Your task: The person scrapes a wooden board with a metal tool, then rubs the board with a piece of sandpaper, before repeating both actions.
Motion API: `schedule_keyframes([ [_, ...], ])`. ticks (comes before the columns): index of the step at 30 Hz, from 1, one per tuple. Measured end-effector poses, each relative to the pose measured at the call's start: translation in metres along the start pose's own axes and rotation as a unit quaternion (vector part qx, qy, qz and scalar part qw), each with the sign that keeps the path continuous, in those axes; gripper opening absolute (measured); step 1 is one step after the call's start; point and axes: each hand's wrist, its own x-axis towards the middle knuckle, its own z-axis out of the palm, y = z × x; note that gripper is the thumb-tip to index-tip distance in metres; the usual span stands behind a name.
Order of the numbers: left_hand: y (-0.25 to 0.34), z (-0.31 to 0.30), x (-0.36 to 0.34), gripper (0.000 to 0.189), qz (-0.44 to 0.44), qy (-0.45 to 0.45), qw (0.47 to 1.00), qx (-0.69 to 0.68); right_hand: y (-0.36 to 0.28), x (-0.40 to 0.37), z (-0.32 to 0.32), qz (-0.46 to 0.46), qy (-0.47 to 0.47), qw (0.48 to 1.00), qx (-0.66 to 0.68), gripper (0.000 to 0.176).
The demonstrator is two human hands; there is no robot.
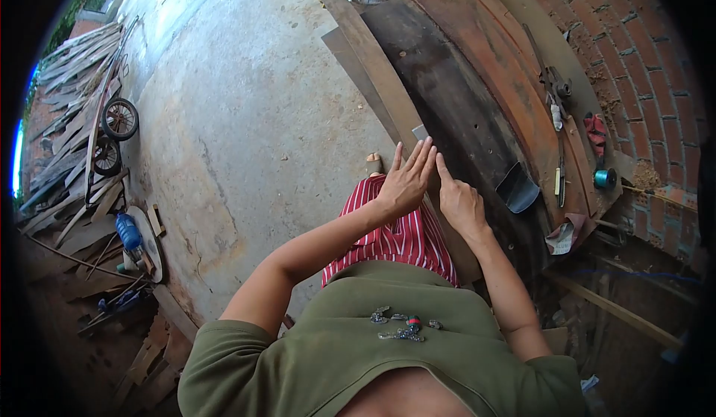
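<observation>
My left hand (405,180) is held out over the near edge of a wooden workbench (447,81), its fingers stretched and a little apart. Close to its fingertips lies a small grey flat piece (420,131) on the pale board (380,59) along the bench edge. Beside it, my right hand (460,199) points its index finger toward the left fingertips, the other fingers curled in. Whether the curled fingers hold anything is hidden. The two hands are very close together at the fingertips.
On the bench's right side are a dark curved piece (517,188), a long metal tool (556,104), a teal spool (605,178) and a red cloth (595,132). A brick wall (634,59) stands behind. Wheels (119,119), stacked wood and a blue bottle (127,230) are at left.
</observation>
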Motion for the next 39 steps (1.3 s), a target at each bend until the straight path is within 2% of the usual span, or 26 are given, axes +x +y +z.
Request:
schedule_keyframes([
  [3, -0.036, -0.016, 0.017, 0.074, -0.037, 0.022, 0.999, 0.027, -0.022, 0.049, -0.004, 0.004, -0.013, 1.0, 0.01, 0.066],
  [5, -0.068, -0.023, 0.036, 0.073, -0.06, 0.038, 0.995, 0.063, -0.034, 0.09, 0.0, -0.02, 0.045, 0.999, 0.022, 0.064],
  [8, -0.096, -0.023, 0.05, 0.073, -0.052, 0.067, 0.995, 0.059, -0.046, 0.114, -0.008, -0.02, 0.047, 0.998, 0.033, 0.064],
  [9, -0.093, -0.018, 0.048, 0.072, -0.047, 0.072, 0.995, 0.04, -0.045, 0.113, -0.011, -0.021, 0.052, 0.998, 0.029, 0.064],
  [11, -0.07, -0.025, 0.032, 0.072, -0.032, 0.038, 0.999, 0.019, -0.037, 0.083, -0.008, -0.014, 0.016, 1.0, 0.008, 0.065],
  [13, -0.05, -0.015, 0.016, 0.071, -0.004, 0.041, 0.999, 0.006, -0.037, 0.052, -0.024, 0.003, -0.034, 0.999, -0.003, 0.065],
  [16, -0.049, -0.021, 0.011, 0.068, 0.016, 0.033, 0.999, -0.017, -0.041, 0.046, -0.025, 0.002, -0.038, 0.999, -0.011, 0.067],
  [22, -0.149, -0.053, 0.069, 0.07, -0.015, 0.071, 0.997, 0.012, -0.083, 0.162, -0.027, -0.024, 0.034, 0.999, 0.001, 0.069],
  [23, -0.16, -0.06, 0.076, 0.072, -0.019, 0.047, 0.998, 0.024, -0.086, 0.176, -0.027, -0.022, 0.031, 0.999, 0.0, 0.069],
  [26, -0.156, -0.058, 0.073, 0.072, -0.009, 0.047, 0.999, 0.014, -0.083, 0.166, -0.028, -0.033, 0.043, 0.999, -0.007, 0.07],
  [30, -0.094, -0.028, 0.031, 0.07, 0.064, 0.028, 0.996, -0.052, -0.047, 0.077, -0.025, -0.038, -0.019, 0.999, -0.021, 0.071],
  [31, -0.079, -0.034, 0.02, 0.068, 0.078, -0.016, 0.994, -0.068, -0.043, 0.06, -0.026, -0.034, -0.022, 0.999, -0.022, 0.071],
  [33, -0.065, -0.021, 0.008, 0.068, 0.08, 0.014, 0.994, -0.078, -0.044, 0.037, -0.027, -0.007, -0.068, 0.996, -0.052, 0.072],
  [36, -0.091, -0.029, 0.019, 0.068, 0.065, 0.03, 0.996, -0.054, -0.055, 0.065, -0.02, -0.016, -0.034, 0.998, -0.046, 0.072],
  [39, -0.137, -0.045, 0.047, 0.065, 0.017, 0.047, 0.999, -0.01, -0.075, 0.127, -0.013, -0.015, 0.007, 1.0, -0.017, 0.07],
])
